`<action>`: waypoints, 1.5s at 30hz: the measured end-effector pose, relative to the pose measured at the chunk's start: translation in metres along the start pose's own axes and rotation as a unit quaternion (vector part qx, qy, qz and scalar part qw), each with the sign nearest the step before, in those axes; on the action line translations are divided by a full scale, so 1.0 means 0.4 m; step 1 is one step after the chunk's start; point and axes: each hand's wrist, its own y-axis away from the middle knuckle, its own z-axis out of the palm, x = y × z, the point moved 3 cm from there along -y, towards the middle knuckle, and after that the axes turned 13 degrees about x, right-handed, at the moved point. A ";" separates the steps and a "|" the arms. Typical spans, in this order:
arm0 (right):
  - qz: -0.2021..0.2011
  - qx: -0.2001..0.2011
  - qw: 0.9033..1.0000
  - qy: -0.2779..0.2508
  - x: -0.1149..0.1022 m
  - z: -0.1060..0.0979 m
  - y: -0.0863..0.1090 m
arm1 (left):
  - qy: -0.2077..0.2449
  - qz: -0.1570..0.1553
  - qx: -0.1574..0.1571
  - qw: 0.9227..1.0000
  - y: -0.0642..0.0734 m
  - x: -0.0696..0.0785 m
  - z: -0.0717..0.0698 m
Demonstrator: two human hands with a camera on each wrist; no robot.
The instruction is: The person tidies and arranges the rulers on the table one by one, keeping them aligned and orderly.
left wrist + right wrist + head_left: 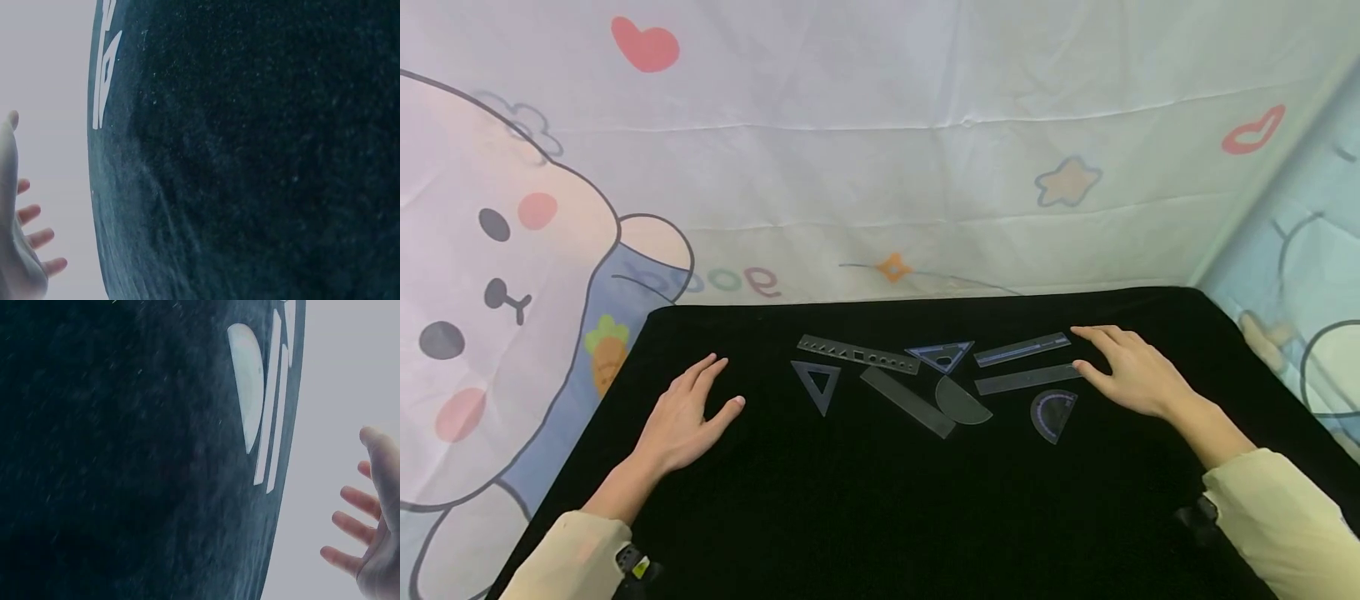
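My left hand [681, 421] is over the left part of the black cloth, fingers extended and holding nothing. To its right lies a clear set square [810, 385], with a stencil ruler [859, 354] behind it. My right hand [1131, 371] is at the right, fingers spread, with nothing in its grasp. Its thumb tip comes right at the end of a clear ruler [1026, 379]. Behind that ruler lies another with a blue stripe, the ruler [1022, 349]. A protractor [1054, 416] lies in front of the right hand, and shows as a pale half-disc [248, 384] in the right wrist view.
Mid-table are a blue-edged set square [942, 357], a slanted clear ruler [910, 402] and a plain half-round protractor [961, 402]. The black cloth [880, 508] covers the table. A printed curtain [865, 175] hangs behind its far edge.
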 end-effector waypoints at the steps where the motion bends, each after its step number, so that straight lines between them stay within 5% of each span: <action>1: -0.003 -0.001 1.000 -0.004 -0.004 0.002 -0.002 | 0.005 0.000 0.006 1.000 0.000 0.000 0.002; 18: -0.053 0.010 0.997 -0.057 -0.082 0.044 -0.041 | 0.105 -0.040 0.031 0.993 -0.005 0.030 0.027; 29: -0.079 0.003 0.993 -0.091 -0.149 0.081 -0.068 | 0.183 -0.094 0.007 0.979 -0.013 0.064 0.066; 39: -0.087 -0.016 0.988 -0.125 -0.211 0.108 -0.091 | 0.211 -0.102 0.008 0.972 -0.018 0.104 0.105; 45: -0.086 -0.022 0.986 -0.139 -0.245 0.128 -0.098 | 0.240 -0.133 -0.004 0.962 -0.020 0.141 0.126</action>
